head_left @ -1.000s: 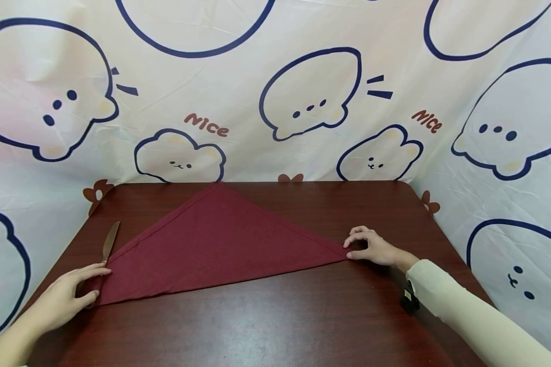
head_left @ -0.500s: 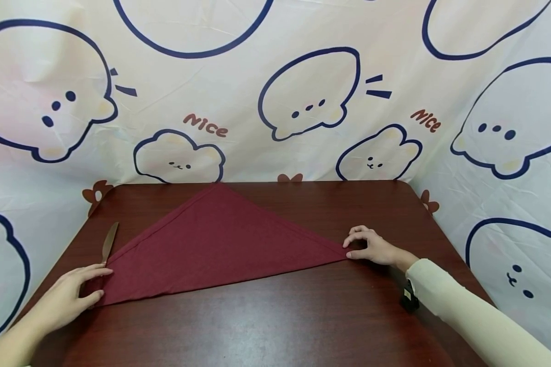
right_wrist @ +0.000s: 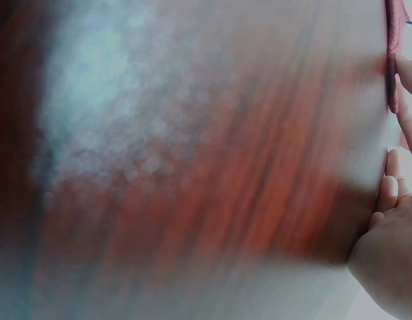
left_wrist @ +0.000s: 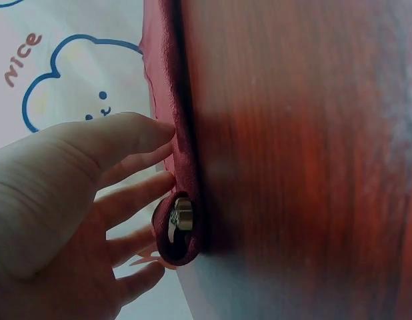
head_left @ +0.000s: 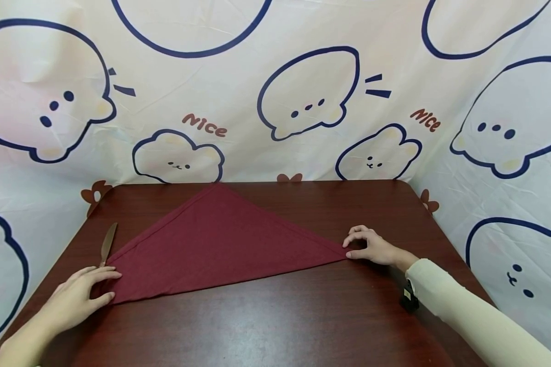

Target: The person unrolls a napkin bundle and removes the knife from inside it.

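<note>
A dark red cloth napkin lies in a broad triangle on the table, its left end rolled up. From the roll's far end sticks a table knife blade. In the left wrist view, a metal cutlery end shows inside the rolled cloth. My left hand lies over this roll, thumb and fingertips touching the cloth side by side, fingers fairly straight. At the napkin's right corner, my right hand pinches the tip between thumb and forefinger; its other fingers curve above the table.
The brown wooden table reaches back to a white curtain printed with cartoon faces, which also runs along both sides. A dark wrist strap device sits at the right sleeve cuff.
My left hand has moved a little to the right over the roll, and less of the napkin's flat left end shows. The right hand has stayed at its corner.
</note>
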`<move>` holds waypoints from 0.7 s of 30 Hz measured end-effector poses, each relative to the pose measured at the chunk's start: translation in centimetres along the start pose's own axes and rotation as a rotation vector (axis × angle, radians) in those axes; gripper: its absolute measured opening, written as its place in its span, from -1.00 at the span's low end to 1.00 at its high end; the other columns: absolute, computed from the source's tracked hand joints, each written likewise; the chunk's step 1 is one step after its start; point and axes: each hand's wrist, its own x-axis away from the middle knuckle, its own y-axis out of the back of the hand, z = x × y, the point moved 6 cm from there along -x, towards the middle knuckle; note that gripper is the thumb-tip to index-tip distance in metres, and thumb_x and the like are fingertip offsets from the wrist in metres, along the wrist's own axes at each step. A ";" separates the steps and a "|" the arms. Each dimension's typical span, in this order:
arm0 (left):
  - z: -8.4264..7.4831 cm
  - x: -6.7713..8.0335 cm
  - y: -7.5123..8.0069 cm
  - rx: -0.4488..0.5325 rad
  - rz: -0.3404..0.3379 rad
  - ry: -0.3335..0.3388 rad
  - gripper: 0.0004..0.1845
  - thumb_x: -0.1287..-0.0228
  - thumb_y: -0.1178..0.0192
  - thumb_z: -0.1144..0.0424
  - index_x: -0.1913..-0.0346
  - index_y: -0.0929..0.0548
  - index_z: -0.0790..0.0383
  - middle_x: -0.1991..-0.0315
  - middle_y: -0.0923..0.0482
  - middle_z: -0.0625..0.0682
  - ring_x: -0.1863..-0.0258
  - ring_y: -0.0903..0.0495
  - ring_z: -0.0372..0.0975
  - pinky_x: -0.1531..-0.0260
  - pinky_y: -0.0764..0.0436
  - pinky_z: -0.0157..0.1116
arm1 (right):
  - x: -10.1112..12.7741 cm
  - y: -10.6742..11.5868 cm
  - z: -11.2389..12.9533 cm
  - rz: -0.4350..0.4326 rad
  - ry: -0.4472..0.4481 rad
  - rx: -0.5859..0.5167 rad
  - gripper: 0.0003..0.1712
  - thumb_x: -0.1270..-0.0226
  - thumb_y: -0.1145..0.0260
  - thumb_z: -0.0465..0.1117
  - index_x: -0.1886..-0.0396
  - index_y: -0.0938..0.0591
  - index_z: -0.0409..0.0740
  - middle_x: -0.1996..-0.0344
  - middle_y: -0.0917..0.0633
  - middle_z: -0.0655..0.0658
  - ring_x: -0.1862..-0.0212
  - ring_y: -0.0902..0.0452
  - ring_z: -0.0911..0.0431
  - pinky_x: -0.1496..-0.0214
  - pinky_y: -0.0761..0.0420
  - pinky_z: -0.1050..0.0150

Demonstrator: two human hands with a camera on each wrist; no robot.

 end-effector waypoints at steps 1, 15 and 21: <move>-0.1 0.0 0.0 0.001 -0.004 -0.002 -0.56 -0.13 -0.43 0.29 -0.10 -0.67 0.28 -0.22 -0.50 0.48 -0.24 -0.30 0.39 0.04 -0.30 0.49 | 0.0 0.0 0.0 0.001 0.004 0.001 -0.82 -0.27 -0.48 -0.14 0.15 -0.75 -0.01 -0.09 -0.46 -0.18 -0.21 -0.26 -0.10 -0.26 -0.25 -0.21; 0.6 0.3 -0.2 -0.051 0.008 0.022 -0.54 -0.11 -0.36 0.43 -0.13 -0.64 0.29 -0.22 -0.47 0.53 -0.23 -0.26 0.43 0.06 -0.27 0.52 | -0.1 0.1 -0.3 -0.004 -0.007 -0.001 -0.82 -0.26 -0.49 -0.14 0.16 -0.75 0.00 -0.10 -0.46 -0.19 -0.21 -0.26 -0.10 -0.27 -0.25 -0.21; 1.2 0.4 -0.1 -0.060 -0.001 0.025 -0.54 -0.08 -0.38 0.43 -0.11 -0.64 0.30 -0.19 -0.49 0.53 -0.22 -0.26 0.44 0.08 -0.28 0.53 | -0.2 0.0 -0.2 0.006 0.001 0.003 -0.82 -0.27 -0.48 -0.13 0.15 -0.74 -0.02 -0.10 -0.45 -0.20 -0.21 -0.26 -0.12 -0.27 -0.25 -0.21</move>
